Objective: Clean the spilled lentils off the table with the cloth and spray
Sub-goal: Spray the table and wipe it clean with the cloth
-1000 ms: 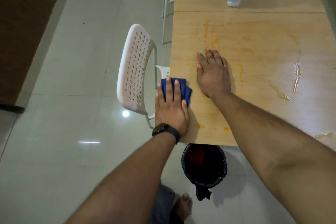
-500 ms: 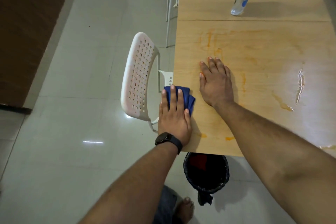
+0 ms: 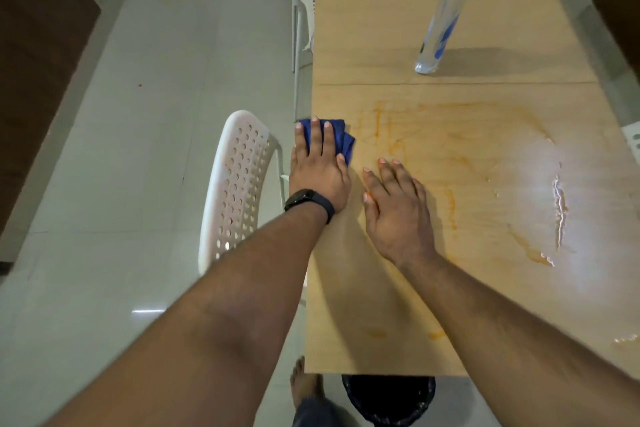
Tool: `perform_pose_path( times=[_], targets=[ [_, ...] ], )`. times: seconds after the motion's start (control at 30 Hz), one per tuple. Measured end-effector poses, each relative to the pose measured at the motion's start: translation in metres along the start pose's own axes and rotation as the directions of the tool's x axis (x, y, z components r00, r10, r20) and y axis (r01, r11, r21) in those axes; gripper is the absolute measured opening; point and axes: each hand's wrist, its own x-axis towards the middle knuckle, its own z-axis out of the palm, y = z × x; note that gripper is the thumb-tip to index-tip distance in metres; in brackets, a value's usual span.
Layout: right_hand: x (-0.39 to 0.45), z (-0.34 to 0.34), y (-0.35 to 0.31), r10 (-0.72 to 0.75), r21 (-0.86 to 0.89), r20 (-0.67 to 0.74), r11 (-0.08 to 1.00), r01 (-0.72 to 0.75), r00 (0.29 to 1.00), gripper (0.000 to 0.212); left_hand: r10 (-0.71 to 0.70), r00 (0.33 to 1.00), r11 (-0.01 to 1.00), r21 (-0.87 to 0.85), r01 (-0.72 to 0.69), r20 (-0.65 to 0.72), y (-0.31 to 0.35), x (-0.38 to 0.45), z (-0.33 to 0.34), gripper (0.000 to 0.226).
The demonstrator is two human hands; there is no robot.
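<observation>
Cloth lies folded at the desk left edge, pressed flat under the straight, slightly spread fingers of the left hand, with orange lentil residue extending rightward; the right hand rests flat just beside.

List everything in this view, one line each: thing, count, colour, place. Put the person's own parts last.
table: one, light wood, right half of view, seam across it
cloth: one, blue, at the table's left edge under the left hand
spray bottle: one, clear with blue label, far part of the table, past the seam
stains: orange streaks and wet patches, across the near table top
chairs: white perforated, one left of the table, another further back, parts of others at the right edge
bin: one, black, on the floor at the table's near end
floor: pale glossy tiles, left
left hand: flat on the cloth, black wristband
right hand: flat on the bare table beside it
foot: one, bare, by the bin
</observation>
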Motion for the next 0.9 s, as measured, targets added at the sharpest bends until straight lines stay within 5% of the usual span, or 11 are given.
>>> perform_pose_path(
  times=[0.33,0.7,0.9],
  targets=[
    [0.09,-0.019,0.02,0.038,-0.06,0.07,0.998,-0.034,0.997,0.054,0.045,0.999,0.999,-0.007,-0.045,0.002,0.0,-0.034,-0.004,0.068],
    [0.097,-0.009,0.026,0.038,-0.086,0.078,0.996,-0.031,0.996,0.056,0.047,0.999,0.999,0.025,-0.047,0.001,0.01,0.123,-0.013,0.07],
    [0.097,-0.012,0.025,0.053,-0.092,0.114,0.995,-0.043,0.992,0.056,0.09,0.996,0.996,-0.015,-0.09,0.016,0.006,0.084,-0.016,0.07]
  ],
)
